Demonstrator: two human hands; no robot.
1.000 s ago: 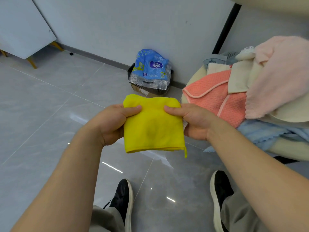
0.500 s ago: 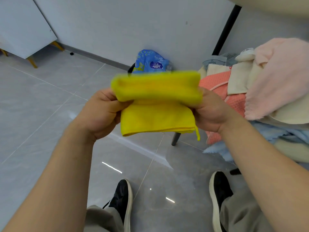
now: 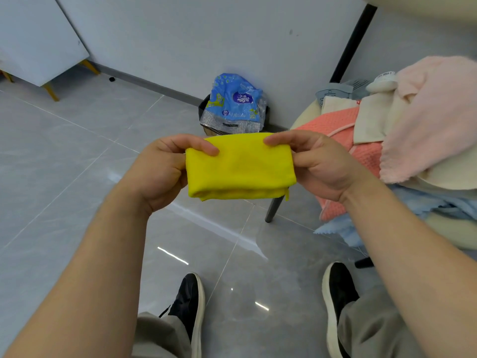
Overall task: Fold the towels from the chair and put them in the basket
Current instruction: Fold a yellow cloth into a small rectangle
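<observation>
Head view, single camera, looking down and forward.

- Yellow towel: folded into a compact, wide rectangle and held in the air in front of the body, above the grey tiled floor. The layered edges show along the bottom, and a short tag or thread hangs at the lower right corner. It touches nothing but the hands.
- Left hand: pinches the towel's upper left corner. The thumb lies across the near face and the other fingers are curled behind the cloth.
- Right hand: pinches the upper right corner the same way, with the thumb on the top edge and the fingers wrapped round the right side.
- Chair: stands to the right, with its cream seat rim and one grey leg visible. Unfolded towels are heaped on it: a coral towel nearest the hands, a cream towel over it, a pink towel on top at the right, and a light blue towel hanging off below.
- Grey-blue slotted plastic piece: sits behind the heap. I cannot tell what it is.
- Black bin: stands against the wall with a blue plastic package sticking out of it.
- Black shoes: the left shoe and the right shoe are flat on the floor below the hands.
</observation>
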